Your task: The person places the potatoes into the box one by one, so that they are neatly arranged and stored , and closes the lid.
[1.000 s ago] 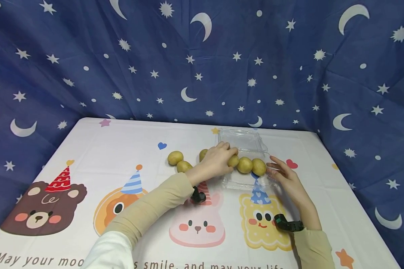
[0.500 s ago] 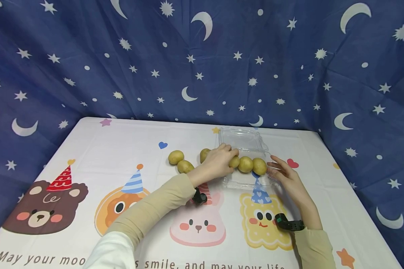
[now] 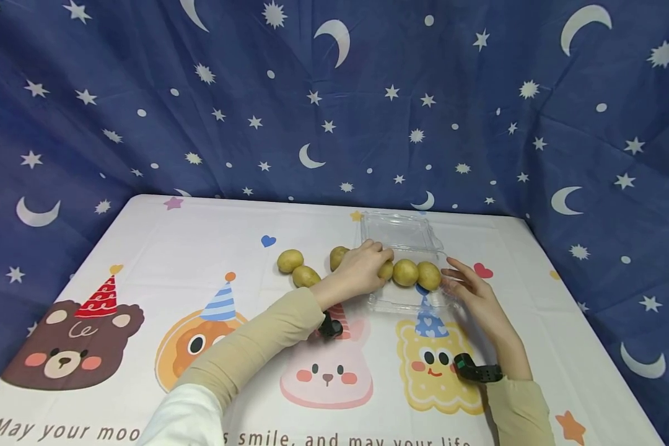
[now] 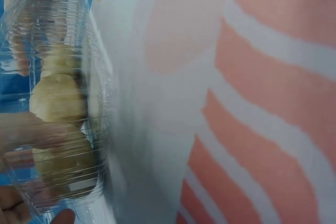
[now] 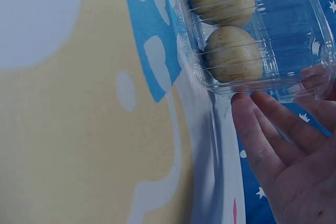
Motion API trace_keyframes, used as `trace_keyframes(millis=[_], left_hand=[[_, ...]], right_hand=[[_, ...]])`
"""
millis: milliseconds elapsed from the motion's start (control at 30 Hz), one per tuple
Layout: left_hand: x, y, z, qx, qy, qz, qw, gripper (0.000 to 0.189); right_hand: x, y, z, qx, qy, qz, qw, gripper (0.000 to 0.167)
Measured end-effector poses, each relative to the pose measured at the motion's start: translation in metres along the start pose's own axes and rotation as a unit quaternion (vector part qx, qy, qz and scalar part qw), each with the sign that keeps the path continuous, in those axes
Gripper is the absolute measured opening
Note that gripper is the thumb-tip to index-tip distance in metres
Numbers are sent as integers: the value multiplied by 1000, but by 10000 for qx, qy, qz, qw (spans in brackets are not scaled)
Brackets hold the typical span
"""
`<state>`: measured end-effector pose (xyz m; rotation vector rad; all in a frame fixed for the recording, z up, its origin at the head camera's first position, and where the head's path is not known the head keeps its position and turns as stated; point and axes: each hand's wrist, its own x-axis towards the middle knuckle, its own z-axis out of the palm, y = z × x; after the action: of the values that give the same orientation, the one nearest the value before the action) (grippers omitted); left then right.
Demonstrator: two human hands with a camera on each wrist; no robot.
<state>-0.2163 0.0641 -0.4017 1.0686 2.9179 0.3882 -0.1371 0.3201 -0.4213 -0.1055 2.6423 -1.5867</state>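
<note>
Head view above, wrist views close, sharing container (image 5: 286,35)

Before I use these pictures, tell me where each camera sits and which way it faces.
Head: worn on the head, facing forward and down at the table, clear container and starry backdrop; both forearms, left hand and right hand show.
Left wrist: worn there, facing the container's near wall; left fingers show at lower left, the right hand at upper left.
Right wrist: worn there, facing the container's right-hand end; right fingers show at that end.
Shared: both wrist views see potatoes through clear plastic.
</note>
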Motion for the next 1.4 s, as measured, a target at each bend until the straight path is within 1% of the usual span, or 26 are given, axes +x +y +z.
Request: trace_keyframes(millis=[200,500,733,900,1133,1400], left_hand=[[-3,-1,1,-133,164,-16,9998,41],[-8,-1,3,-160,486,107,9986,48],[-11,-2,6,-262,744,195,9967,44],[-14,-3,7,-430,908,269,9946,40],[-22,-3,8,-576,1049,311,9923,36],[-31,0,3,-599,1116,284,9915,35]], right_hand=[[1,-1,0,5,-10,-16,10000,54],[1,0,1,12,10,-67,10000,53],[1,0,1,-63,41,-112,9999,53],[0,0,1,-42,42,-104,9999,53],[0,1,2,-12,43,-169,9998,53],[1,2,2,58,50,-200,9998,54]])
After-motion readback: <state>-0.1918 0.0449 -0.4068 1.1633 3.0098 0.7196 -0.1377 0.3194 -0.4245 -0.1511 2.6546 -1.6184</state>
